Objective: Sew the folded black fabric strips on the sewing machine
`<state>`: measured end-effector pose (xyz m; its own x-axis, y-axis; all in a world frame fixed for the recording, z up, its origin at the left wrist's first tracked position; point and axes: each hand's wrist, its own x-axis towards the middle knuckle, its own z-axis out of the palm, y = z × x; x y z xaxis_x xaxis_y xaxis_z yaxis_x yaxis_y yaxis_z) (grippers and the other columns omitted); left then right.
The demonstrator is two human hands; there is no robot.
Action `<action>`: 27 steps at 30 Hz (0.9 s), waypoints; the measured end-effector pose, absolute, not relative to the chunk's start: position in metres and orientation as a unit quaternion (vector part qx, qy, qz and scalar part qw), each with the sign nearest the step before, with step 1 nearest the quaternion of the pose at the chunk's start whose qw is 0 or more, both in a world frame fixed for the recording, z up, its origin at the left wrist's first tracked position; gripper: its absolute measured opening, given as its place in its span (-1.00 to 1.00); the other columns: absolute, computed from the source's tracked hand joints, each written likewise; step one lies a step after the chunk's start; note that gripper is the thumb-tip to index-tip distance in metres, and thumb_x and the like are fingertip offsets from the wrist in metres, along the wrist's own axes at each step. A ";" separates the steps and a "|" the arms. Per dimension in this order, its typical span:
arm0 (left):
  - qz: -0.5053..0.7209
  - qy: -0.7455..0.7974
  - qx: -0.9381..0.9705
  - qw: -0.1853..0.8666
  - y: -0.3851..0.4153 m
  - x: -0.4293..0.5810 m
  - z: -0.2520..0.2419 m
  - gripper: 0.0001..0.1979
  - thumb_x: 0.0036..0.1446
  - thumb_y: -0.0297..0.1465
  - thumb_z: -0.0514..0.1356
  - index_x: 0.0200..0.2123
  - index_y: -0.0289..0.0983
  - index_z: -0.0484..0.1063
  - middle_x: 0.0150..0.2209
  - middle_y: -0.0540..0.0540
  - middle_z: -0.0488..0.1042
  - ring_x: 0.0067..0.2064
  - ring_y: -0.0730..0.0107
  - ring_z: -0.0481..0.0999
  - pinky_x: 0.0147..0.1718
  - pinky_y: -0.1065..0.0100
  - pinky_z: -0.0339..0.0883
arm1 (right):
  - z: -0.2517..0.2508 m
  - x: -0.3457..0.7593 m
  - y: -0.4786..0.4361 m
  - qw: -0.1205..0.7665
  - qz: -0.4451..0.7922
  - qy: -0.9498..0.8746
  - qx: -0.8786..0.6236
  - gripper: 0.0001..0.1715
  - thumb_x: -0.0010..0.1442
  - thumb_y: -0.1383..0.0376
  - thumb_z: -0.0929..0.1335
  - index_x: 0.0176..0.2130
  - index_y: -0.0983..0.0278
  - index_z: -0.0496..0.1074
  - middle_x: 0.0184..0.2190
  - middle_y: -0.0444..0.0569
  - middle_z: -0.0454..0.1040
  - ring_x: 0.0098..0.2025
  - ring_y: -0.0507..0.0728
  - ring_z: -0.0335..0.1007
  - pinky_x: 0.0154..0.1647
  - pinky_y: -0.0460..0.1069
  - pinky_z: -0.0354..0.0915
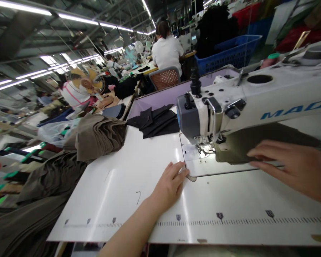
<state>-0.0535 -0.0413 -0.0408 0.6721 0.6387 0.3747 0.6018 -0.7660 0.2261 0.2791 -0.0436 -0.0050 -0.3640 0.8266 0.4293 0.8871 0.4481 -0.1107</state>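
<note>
On the right stands a white sewing machine (278, 98) with a grey head cover and blue lettering. A piece of olive-green fabric (238, 144) lies under its arm, its left end just right of the presser foot (210, 150). My right hand (296, 169) is over the fabric's right part, thumb and fingers apart with nothing gripped; whether the fingertips touch the cloth I cannot tell. Left of the needle area, my left hand (171, 180) rests on the white table at the corner of the machine's bed plate, fingers loosely bent, thumb slightly apart, no cloth in it.
A stack of brown-olive fabric pieces (100, 137) hangs over the table's left edge. Black fabric pieces (160, 121) lie at the back. A printed ruler scale (198, 222) runs along the front. Beyond are a blue crate (224, 57), a fan (87, 80) and a seated person (167, 51).
</note>
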 end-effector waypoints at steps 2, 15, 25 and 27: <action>0.230 0.335 0.913 0.041 -0.038 -0.052 -0.043 -0.65 0.12 -0.61 0.00 -0.01 -0.36 0.29 0.01 -0.30 0.36 0.08 0.21 0.34 0.07 0.00 0.25 | -0.011 0.278 -0.033 0.156 -0.043 -0.839 -0.519 -0.66 0.26 0.15 0.16 -0.33 0.26 0.40 -0.31 0.04 0.41 -0.31 0.15 0.35 -0.31 0.07 0.27; 0.216 0.349 0.910 0.055 -0.036 -0.051 -0.040 -0.64 0.12 -0.60 -0.01 -0.02 -0.31 0.32 -0.02 -0.25 0.39 0.03 0.22 0.39 0.05 0.01 0.28 | -0.005 0.273 -0.013 0.039 0.055 -0.826 -0.559 -0.72 0.16 0.39 0.20 -0.56 0.25 0.26 -0.51 -0.09 0.35 -0.47 0.06 0.28 -0.43 -0.01 0.06; 0.214 0.347 0.911 0.057 -0.036 -0.052 -0.043 -0.65 0.13 -0.61 -0.02 -0.02 -0.33 0.31 -0.02 -0.25 0.38 0.03 0.24 0.38 0.06 0.03 0.27 | -0.014 0.260 -0.009 0.018 0.004 -0.814 -0.581 -0.77 0.15 0.31 0.21 -0.49 0.28 0.33 -0.48 -0.05 0.38 -0.46 0.10 0.30 -0.49 -0.01 0.00; 0.213 0.347 0.912 0.060 -0.036 -0.052 -0.043 -0.65 0.13 -0.61 -0.02 -0.02 -0.32 0.31 -0.02 -0.24 0.38 0.03 0.24 0.37 0.06 0.03 0.27 | -0.014 0.258 -0.010 0.014 0.009 -0.811 -0.585 -0.79 0.15 0.29 0.21 -0.48 0.28 0.32 -0.46 -0.06 0.37 -0.45 0.11 0.30 -0.48 -0.01 0.00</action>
